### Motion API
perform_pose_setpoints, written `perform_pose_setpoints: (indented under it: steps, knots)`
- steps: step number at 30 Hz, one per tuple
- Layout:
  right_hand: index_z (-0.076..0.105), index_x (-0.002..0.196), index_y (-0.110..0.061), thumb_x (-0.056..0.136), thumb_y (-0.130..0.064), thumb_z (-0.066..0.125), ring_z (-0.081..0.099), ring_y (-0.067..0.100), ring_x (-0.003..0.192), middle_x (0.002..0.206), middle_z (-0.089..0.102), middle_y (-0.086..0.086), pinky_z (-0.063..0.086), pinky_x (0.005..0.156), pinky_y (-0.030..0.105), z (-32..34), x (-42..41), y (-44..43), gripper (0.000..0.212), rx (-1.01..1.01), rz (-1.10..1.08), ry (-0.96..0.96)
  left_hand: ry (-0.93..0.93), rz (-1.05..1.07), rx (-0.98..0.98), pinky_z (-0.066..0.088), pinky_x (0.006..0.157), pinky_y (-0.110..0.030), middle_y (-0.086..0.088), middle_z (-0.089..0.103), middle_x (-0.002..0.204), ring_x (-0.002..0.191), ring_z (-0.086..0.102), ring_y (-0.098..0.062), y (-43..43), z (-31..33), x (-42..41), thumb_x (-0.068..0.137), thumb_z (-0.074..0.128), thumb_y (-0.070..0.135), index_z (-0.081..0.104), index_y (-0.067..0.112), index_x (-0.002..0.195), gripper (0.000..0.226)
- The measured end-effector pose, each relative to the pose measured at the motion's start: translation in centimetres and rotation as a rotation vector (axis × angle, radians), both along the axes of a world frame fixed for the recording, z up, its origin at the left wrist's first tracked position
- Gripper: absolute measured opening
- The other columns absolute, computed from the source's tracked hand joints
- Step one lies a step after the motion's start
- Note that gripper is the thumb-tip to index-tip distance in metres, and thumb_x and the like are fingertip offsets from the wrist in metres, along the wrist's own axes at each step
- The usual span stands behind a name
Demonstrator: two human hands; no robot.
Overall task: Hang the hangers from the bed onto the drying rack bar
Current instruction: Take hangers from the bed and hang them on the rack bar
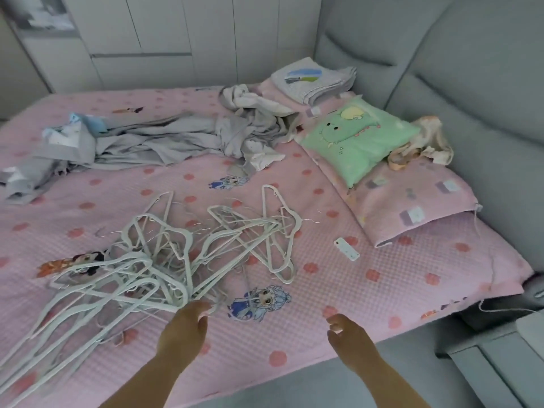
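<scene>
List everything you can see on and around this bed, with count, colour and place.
hangers: many, white, tangled pile on the bed's near-left
bed: one, pink dotted cover
clothes heap: one, grey, far side of bed
folded cloth: one, grey, far-right corner
cushion: one, green, right side
pillow: one, pink, beside cushion
crumpled cloth: one, cream-orange, right of cushion
small device: one, white, right of hangers
headboard: one, grey, right
cupboards: white, behind bed
left hand: at the pile's near edge, grip unclear
right hand: over the bed's near edge, empty
</scene>
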State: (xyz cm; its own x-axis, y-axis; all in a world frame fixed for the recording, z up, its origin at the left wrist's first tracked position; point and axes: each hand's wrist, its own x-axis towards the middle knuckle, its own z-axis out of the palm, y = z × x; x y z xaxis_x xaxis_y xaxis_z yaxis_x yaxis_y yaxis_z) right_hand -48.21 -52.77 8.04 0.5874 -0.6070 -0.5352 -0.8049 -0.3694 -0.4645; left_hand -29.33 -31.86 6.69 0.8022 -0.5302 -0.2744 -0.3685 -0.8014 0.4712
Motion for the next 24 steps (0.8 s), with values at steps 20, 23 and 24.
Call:
perform_pose_setpoints:
  steps: [20,23,24]
  knots:
    - [0.053,0.121,-0.004,0.086,-0.017,0.055,0.062,0.034,0.099,0.108,0.065,0.017,0.050,0.086,0.042,-12.8,21.9,-7.3,0.038,0.301,-0.472,-0.001,-0.099,-0.365,0.320,-0.007,0.114,-0.022,-0.015,0.045,0.139,0.142,0.009,-0.022,-4.1,-13.7,15.9,0.094,-0.002,0.048,0.039,0.010,0.129,0.066]
    - [0.053,0.118,-0.005,0.090,-0.017,0.053,0.058,0.027,0.086,0.094,0.060,0.007,0.049,0.079,0.034,-13.4,24.1,-7.8,0.031,0.328,-0.630,-0.057,-0.089,-0.453,0.283,-0.008,0.115,-0.025,-0.010,0.019,0.153,0.144,-0.011,-0.010,-3.4,-14.9,16.4,0.096,0.001,0.045,0.044,0.017,0.119,0.057]
    - [0.054,0.117,-0.003,0.091,-0.016,0.053,0.057,0.028,0.085,0.089,0.058,0.007,0.050,0.083,0.036,-13.4,24.8,-7.9,0.029,0.363,-0.661,-0.085,-0.080,-0.474,0.265,-0.008,0.115,-0.026,-0.010,0.019,0.153,0.144,-0.012,-0.010,-3.4,-14.7,16.5,0.096,0.001,0.045,0.045,0.017,0.118,0.057]
